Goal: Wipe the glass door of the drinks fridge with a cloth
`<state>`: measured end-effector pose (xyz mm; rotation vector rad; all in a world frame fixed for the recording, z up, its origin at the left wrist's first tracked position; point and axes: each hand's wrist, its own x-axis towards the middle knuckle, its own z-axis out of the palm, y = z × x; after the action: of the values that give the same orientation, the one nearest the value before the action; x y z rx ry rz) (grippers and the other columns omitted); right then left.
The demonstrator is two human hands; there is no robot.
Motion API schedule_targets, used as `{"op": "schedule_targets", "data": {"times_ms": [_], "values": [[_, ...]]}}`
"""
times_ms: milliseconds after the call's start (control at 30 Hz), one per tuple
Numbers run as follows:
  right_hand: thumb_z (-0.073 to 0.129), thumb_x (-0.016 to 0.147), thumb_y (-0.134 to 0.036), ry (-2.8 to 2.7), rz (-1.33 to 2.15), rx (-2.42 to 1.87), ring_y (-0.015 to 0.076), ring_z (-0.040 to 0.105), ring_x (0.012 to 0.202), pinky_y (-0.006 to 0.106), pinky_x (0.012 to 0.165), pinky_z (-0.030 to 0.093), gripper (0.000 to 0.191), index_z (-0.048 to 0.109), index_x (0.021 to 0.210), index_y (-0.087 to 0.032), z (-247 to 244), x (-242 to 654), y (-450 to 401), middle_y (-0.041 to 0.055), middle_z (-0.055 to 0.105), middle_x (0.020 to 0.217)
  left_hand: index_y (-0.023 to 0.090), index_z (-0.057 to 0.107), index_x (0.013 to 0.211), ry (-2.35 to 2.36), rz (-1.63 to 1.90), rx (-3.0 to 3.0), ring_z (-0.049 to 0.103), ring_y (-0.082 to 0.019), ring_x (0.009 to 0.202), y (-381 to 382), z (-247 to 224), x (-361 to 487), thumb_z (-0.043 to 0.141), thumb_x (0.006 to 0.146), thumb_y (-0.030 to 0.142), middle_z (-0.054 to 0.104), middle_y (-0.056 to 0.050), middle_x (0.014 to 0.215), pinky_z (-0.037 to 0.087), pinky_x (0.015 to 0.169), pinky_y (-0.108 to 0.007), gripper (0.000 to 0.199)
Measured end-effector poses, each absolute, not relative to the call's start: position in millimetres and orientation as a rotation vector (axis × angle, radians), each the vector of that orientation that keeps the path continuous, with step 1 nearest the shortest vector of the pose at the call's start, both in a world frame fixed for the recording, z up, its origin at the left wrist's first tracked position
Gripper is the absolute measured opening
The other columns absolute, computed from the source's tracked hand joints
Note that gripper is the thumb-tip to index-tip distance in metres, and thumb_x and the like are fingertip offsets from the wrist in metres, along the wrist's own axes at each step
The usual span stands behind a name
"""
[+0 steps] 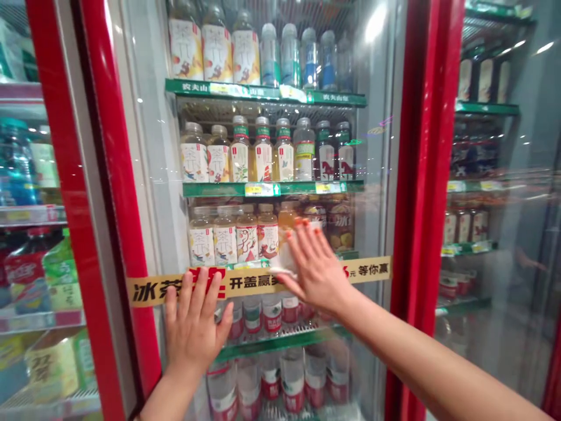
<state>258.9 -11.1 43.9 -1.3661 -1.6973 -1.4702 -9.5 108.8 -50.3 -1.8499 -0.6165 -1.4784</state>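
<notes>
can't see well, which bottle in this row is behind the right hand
The amber bottle, lower half hidden by the right hand; bottles leftward show full labels

The glass door (377,175) was smooth and very glossy, the red frame (101,175) seemed painted metal with a shiny finish, and the bottles (248,234) behind were clear, smooth plastic.

place: shop | seen: red glass-door drinks fridges (99,146) | rows of bottled tea (193,155) | price-tagged green shelves (272,189)
</notes>
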Motion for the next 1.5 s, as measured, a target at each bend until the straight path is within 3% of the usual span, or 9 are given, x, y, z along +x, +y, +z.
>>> {"op": "schedule_targets", "data": {"times_ms": [167, 267, 467, 667, 833, 1000, 1100, 1233, 1500], "values": [[0.038, 0.114, -0.056, -1.080, -1.284, -1.528, 0.0485, -0.002, 0.172, 0.074, 0.135, 0.019, 0.094, -0.007, 0.174, 0.001, 108, 320, -26, 0.0368, -0.004, 0.181, 0.024, 0.019, 0.178, -0.590, -1.489, -1.827, 0.007, -0.024, 0.175, 111, -51, -6, 0.066, 0.102, 0.031, 0.015, -0.004, 0.186, 0.004, 0.145, -0.052, 0.089], [0.041, 0.113, -0.057, -1.245, -1.350, -1.401, 0.0453, -0.005, 0.173, 0.074, 0.136, 0.019, 0.095, -0.010, 0.176, -0.007, 127, 269, 3, 0.0325, -0.003, 0.183, 0.024, 0.025, 0.176, -0.570, -1.513, -1.826, 0.013, -0.026, 0.175, 110, -54, -12, 0.067, 0.102, 0.029, 0.024, -0.007, 0.184, 0.008, 0.144, -0.055, 0.086], [0.052, 0.107, -0.063, -1.681, -1.405, -1.232, 0.0429, 0.002, 0.174, 0.067, 0.137, 0.024, 0.111, -0.021, 0.175, -0.016, 93, 181, 38, 0.0275, 0.003, 0.185, 0.033, 0.049, 0.162, -0.359, -1.914, -1.959, 0.057, -0.024, 0.151, 67, -6, 1, 0.049, 0.109, 0.024, 0.063, -0.008, 0.160, 0.048, 0.126, -0.051, 0.054], [0.055, 0.104, -0.051, -1.706, -1.348, -1.237, 0.0432, -0.003, 0.173, 0.074, 0.137, 0.014, 0.115, -0.032, 0.170, -0.012, 86, 210, 17, 0.0252, -0.009, 0.185, 0.030, -0.014, 0.177, -0.162, -1.556, -2.234, 0.021, -0.026, 0.173, 68, 66, 61, 0.024, 0.114, 0.059, 0.017, -0.010, 0.187, 0.027, 0.141, -0.057, 0.079], [0.054, 0.103, -0.067, -1.640, -1.330, -1.351, 0.0392, -0.003, 0.174, 0.070, 0.139, 0.010, 0.114, -0.014, 0.176, -0.013, 51, 288, -37, 0.0171, -0.011, 0.186, 0.038, 0.004, 0.178, -0.389, -1.254, -2.081, 0.017, -0.025, 0.174, 113, 72, 13, 0.045, 0.112, 0.046, 0.025, 0.001, 0.185, 0.011, 0.145, -0.057, 0.078], [0.047, 0.109, -0.056, -1.403, -1.420, -1.370, 0.0317, 0.007, 0.175, 0.061, 0.142, 0.011, 0.091, 0.003, 0.179, -0.018, 7, 343, -43, 0.0106, 0.003, 0.187, 0.030, -0.011, 0.177, -0.637, -1.570, -1.862, -0.011, -0.030, 0.174, 118, 105, 2, 0.037, 0.111, 0.030, -0.022, -0.001, 0.184, 0.007, 0.145, -0.061, 0.081], [0.048, 0.108, -0.053, -1.375, -1.418, -1.317, 0.0308, 0.014, 0.174, 0.056, 0.142, 0.010, 0.088, 0.009, 0.180, -0.019, -4, 342, -36, 0.0094, 0.009, 0.187, 0.029, -0.016, 0.176, -0.469, -1.435, -1.948, -0.001, -0.029, 0.175, 103, 87, 33, 0.039, 0.111, 0.031, -0.014, -0.003, 0.187, 0.013, 0.145, -0.057, 0.085], [0.047, 0.109, -0.053, -1.391, -1.392, -1.260, 0.0295, 0.019, 0.173, 0.053, 0.143, 0.011, 0.083, 0.016, 0.179, -0.022, -8, 338, -36, 0.0071, 0.017, 0.186, 0.031, -0.002, 0.178, -0.335, -1.083, -2.058, 0.019, -0.030, 0.173, 107, 47, 13, 0.055, 0.103, 0.068, 0.015, -0.005, 0.187, 0.022, 0.143, -0.052, 0.101], [0.056, 0.103, -0.057, -1.373, -1.382, -1.296, 0.0383, 0.030, 0.169, 0.063, 0.139, 0.022, 0.093, 0.013, 0.180, -0.026, -12, 342, -39, 0.0093, 0.022, 0.185, 0.031, -0.013, 0.177, -0.658, -1.477, -1.948, -0.002, -0.031, 0.175, 112, 101, -1, 0.042, 0.100, 0.084, -0.006, -0.010, 0.188, 0.008, 0.144, -0.061, 0.108]]}}
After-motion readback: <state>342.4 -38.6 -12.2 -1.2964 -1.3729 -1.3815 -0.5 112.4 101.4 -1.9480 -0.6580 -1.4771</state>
